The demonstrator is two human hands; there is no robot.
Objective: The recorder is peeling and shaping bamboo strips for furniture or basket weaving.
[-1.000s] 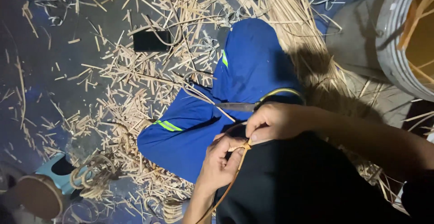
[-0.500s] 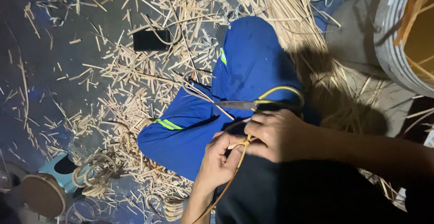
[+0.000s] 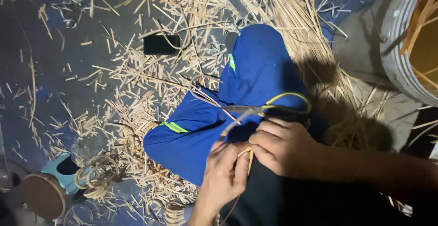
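Note:
My left hand [image 3: 223, 176] and my right hand [image 3: 283, 149] meet over my lap, and both pinch a thin tan cane strip [image 3: 250, 156]. The strip runs down from my fingers toward the bottom edge. Just above my right hand, scissors [image 3: 255, 109] with yellow-edged loop handles lie across my blue trouser leg [image 3: 255, 71], which has reflective stripes. The blades point left. Whether my right hand touches the scissors' handle is unclear.
Cut cane offcuts [image 3: 137, 103] litter the dark floor around my leg. A black flat rectangle [image 3: 159, 44] lies at upper left. A large grey round container [image 3: 397, 48] holding cane stands at right. A teal stool [image 3: 64, 176] and a cane coil [image 3: 96, 180] sit at lower left.
Both hands have slid slightly toward me, away from the scissors, still pinching the strip. The scissors stay on the leg.

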